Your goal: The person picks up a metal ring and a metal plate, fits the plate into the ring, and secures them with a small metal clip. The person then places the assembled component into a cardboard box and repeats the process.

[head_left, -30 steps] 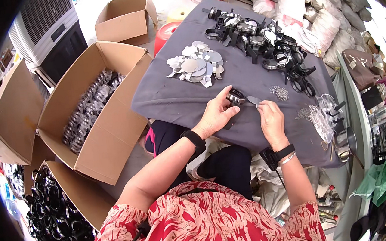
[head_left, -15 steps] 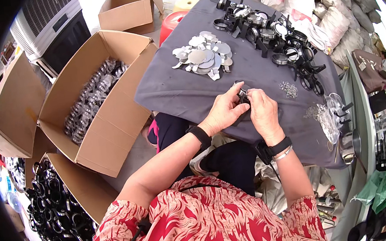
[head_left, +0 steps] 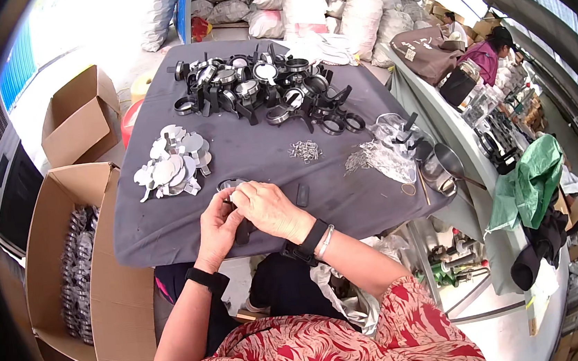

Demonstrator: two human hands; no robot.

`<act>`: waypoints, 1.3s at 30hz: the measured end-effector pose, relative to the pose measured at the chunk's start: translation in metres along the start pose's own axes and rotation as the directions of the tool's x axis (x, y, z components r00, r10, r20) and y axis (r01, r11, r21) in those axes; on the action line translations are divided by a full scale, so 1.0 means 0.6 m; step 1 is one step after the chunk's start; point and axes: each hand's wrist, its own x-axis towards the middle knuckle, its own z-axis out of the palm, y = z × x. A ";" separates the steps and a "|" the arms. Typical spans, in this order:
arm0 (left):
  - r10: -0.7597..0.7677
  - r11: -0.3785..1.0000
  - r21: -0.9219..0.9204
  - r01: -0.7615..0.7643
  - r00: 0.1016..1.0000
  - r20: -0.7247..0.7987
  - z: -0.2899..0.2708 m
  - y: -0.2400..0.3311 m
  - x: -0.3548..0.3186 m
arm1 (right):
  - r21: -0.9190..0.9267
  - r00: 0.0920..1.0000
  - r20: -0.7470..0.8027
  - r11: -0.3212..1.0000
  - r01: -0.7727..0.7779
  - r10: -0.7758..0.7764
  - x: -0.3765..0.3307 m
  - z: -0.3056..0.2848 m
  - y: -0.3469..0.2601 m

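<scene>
Both hands are at the near edge of the cloth-covered table (head_left: 257, 142). My left hand (head_left: 217, 228) is closed round a black-handled ring piece (head_left: 231, 184), whose round rim shows just beyond the fingertips. The dark handle of the piece points down toward me. My right hand (head_left: 269, 209) pinches at the top of the same piece, with its fingertips meeting the left ones. What lies between the fingertips is mostly hidden. A small dark flat bar (head_left: 302, 194) lies to the right of my right hand. Left of the hands is a heap of thin silver discs with tabs (head_left: 175, 165).
Many black-handled metal rings (head_left: 259, 86) are piled along the far side. Small metal pins (head_left: 306, 152) lie mid-table, beside a clear plastic bag (head_left: 399, 163) and a metal ladle (head_left: 448, 159). An open carton (head_left: 115, 294) stands left; sacks (head_left: 357, 21) are stacked behind. Other people sit far right.
My view has swung to the right, so the table now appears further left. My right hand has come over the top of the ring piece, which both hands keep holding.
</scene>
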 end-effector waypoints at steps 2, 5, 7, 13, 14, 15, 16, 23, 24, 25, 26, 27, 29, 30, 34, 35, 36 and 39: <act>-0.007 1.000 0.015 0.008 1.000 -0.016 -0.003 0.007 -0.004 | -0.019 1.000 -0.002 1.000 0.012 -0.012 0.002 0.006 0.001; -0.121 0.992 0.013 0.122 0.992 -0.037 -0.002 0.025 -0.004 | 0.002 1.000 0.028 1.000 -0.006 0.005 0.007 -0.009 -0.005; -0.058 0.997 0.043 0.061 0.997 -0.060 0.014 0.022 0.008 | 0.036 0.999 -0.025 0.999 -0.022 0.022 -0.002 -0.009 0.007; 0.057 0.972 0.235 -0.003 0.973 -0.224 0.011 -0.005 0.010 | 0.383 0.962 -0.084 0.899 -0.211 0.261 -0.011 -0.013 0.005; 0.044 0.970 0.242 0.012 0.974 -0.223 0.013 -0.001 0.009 | 0.486 0.920 -0.047 0.814 -0.319 0.389 -0.016 -0.018 0.012; 0.032 0.968 0.251 0.026 0.974 -0.224 0.013 0.005 0.005 | 0.490 0.882 -0.072 0.787 -0.375 0.465 -0.022 -0.014 0.032; 0.028 0.968 0.251 0.032 0.972 -0.231 0.013 0.008 0.003 | 0.460 0.852 -0.067 0.774 -0.436 0.520 -0.026 -0.019 0.058; 0.066 0.953 0.304 0.008 0.971 -0.231 0.013 0.006 0.009 | 0.165 0.705 0.182 0.686 -0.709 0.685 -0.049 -0.027 0.233; 0.059 0.953 0.304 0.014 0.971 -0.231 0.012 0.008 0.008 | 0.036 0.755 0.171 0.762 -0.647 0.633 -0.048 -0.022 0.239; 0.047 0.958 0.286 0.022 0.972 -0.230 0.013 0.003 0.009 | 0.045 0.763 0.179 0.769 -0.637 0.622 -0.045 -0.020 0.240; 0.033 0.958 0.283 0.034 0.973 -0.228 0.013 0.006 0.008 | -0.143 0.778 0.244 0.815 -0.562 0.579 -0.038 -0.022 0.235; 0.019 0.959 0.281 0.047 0.974 -0.227 0.013 0.009 0.007 | -0.318 0.780 0.312 0.834 -0.451 0.542 -0.031 -0.022 0.228; 0.055 0.958 0.287 0.009 0.975 -0.215 0.013 0.007 0.007 | -0.334 0.781 0.333 0.841 -0.427 0.529 -0.009 -0.019 0.218; 0.067 0.960 0.280 -0.001 0.972 -0.224 0.016 0.009 0.005 | -0.344 0.775 0.357 0.845 -0.409 0.521 0.003 -0.016 0.215; 0.062 0.958 0.286 0.006 0.972 -0.227 0.015 0.010 0.002 | -0.098 0.824 0.382 0.905 -0.414 0.418 0.080 0.011 0.188; 0.063 0.958 0.288 0.006 0.972 -0.228 0.016 0.004 0.004 | 0.121 0.817 0.418 0.868 -0.482 0.396 0.102 0.020 0.178; 0.094 0.964 0.263 -0.031 0.969 -0.228 0.019 -0.004 0.009 | 0.199 0.792 0.466 0.825 -0.529 0.395 0.117 0.029 0.173; 0.170 0.953 0.282 -0.108 0.963 -0.209 0.027 -0.008 0.015 | 0.349 0.835 0.455 0.800 -0.488 0.310 0.133 0.052 0.158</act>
